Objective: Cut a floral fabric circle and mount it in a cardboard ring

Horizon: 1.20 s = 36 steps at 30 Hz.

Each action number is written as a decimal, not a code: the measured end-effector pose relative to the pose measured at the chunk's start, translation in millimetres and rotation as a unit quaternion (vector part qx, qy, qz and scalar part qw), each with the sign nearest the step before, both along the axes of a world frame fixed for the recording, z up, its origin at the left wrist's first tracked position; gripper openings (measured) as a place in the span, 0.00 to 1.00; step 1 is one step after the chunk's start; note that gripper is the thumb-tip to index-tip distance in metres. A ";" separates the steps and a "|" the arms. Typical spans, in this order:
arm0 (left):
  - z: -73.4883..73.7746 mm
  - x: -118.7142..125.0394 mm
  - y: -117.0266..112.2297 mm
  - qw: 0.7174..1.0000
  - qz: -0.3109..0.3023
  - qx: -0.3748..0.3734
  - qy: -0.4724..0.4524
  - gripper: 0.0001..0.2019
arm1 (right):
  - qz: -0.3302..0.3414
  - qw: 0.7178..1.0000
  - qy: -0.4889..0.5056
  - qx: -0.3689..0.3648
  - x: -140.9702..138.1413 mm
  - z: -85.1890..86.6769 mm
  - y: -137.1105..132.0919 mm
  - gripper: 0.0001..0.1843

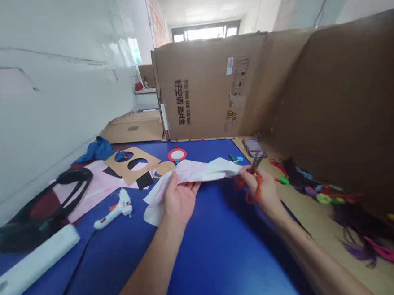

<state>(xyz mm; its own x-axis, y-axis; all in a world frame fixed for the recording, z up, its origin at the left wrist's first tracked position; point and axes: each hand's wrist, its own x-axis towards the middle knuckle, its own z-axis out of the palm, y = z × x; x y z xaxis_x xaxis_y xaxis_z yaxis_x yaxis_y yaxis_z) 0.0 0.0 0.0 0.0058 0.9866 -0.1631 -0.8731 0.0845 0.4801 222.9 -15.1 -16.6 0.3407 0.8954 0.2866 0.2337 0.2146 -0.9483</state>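
A thin white and pale pink sheet, paper or cloth, is stretched between my hands above the blue table. My left hand grips its left part, thumb on top and fingers beneath, while a loose white flap hangs at the far left. At the sheet's right end, the fingers of my right hand pinch the edge. That same hand also holds scissors with orange handles, their dark blades pointing up and away from me.
To the left lie a white glue gun with a cord, a long white object and a cardboard piece with round holes. A red-rimmed disc lies behind the sheet. Colourful craft bits line the right; cardboard walls stand behind.
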 end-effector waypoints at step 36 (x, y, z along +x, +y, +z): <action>5.6 -3.6 -1.3 0.999 0.014 -0.051 0.004 0.15 | -0.063 0.990 0.095 0.082 10.1 9.1 4.3 0.10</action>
<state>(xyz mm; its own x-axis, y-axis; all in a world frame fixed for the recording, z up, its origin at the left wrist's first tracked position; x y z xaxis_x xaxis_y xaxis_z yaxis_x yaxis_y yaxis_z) -3.6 -1.3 5.6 -0.0233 0.9644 -0.2633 -0.8716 0.1094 0.4779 233.0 -10.9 -7.5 0.5086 0.7892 0.3442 0.0893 0.3493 -0.9328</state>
